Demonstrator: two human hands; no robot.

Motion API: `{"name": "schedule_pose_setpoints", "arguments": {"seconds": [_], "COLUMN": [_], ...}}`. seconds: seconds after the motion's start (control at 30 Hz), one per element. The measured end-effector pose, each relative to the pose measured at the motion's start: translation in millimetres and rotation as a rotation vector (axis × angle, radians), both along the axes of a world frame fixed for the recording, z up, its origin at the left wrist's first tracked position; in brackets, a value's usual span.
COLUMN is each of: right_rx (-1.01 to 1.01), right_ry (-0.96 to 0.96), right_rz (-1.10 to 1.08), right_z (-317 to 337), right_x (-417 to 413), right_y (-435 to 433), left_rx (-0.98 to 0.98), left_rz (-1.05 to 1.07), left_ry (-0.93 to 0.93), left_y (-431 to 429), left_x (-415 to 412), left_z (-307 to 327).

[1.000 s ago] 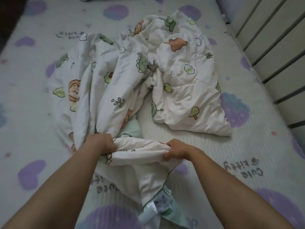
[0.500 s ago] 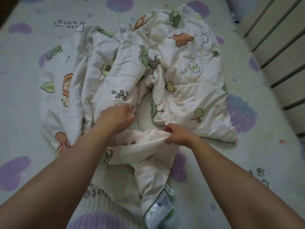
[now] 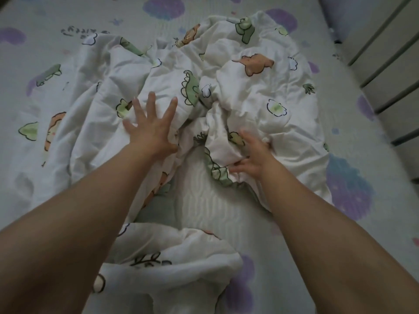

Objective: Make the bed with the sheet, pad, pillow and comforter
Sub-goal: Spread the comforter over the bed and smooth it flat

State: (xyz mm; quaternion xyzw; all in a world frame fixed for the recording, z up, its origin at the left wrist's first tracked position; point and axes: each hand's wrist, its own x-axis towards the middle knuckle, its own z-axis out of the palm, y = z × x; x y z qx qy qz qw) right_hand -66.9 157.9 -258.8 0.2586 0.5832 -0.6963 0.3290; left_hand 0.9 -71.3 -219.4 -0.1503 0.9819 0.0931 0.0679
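Comforter (image 3: 249, 91) rumpled beside slatted rail (image 3: 395, 75)

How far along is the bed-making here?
Done: the printed sheet covers the bed. In hand: the comforter lies bunched mid-bed, left hand spread flat on it, right hand at a fold by its green edge. Left: spreading the comforter; no pillow is in view.

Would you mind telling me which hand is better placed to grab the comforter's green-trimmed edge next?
Right, probably. The right hand touches the fold beside the green-trimmed edge of the comforter, while the left hand lies spread flat on bunched fabric farther from it.
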Motion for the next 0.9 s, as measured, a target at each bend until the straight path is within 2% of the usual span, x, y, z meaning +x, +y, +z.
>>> {"name": "schedule_pose_setpoints", "arguments": {"seconds": [0.2, 0.33, 0.43, 0.57, 0.67, 0.9], "right_rx": [-0.168, -0.12, -0.051, 0.028, 0.136, 0.467], "right_ry": [-0.004, 0.14, 0.264, 0.372, 0.462, 0.738], "right_rz": [-0.193, -0.252, -0.257, -0.117, 0.067, 0.515], "right_z": [-20.5, -24.1, -26.1, -24.1, -25.2, -36.9], "right_x": [-56.1, -98.4, -143.8, -192.7, -230.9, -288.0], "right_y": [-24.8, -47.0, -68.8, -107.0, -142.3, -180.8], "left_rx": [0.011, 0.007, -0.045, 0.005, 0.069, -0.012], "left_rz": [0.006, 0.009, -0.011, -0.041, -0.018, -0.014], "left_ry": [-0.085, -0.084, 0.028, 0.083, 0.102, 0.092], "left_y": [-21.2, -31.4, -35.7, -37.6, -35.8, -47.7], "left_x": [-28.8, -43.4, -57.4, -82.8, -109.1, -157.7], "left_z": [-30.8, -52.0, -71.3, -86.3, -101.4, -140.9]}}
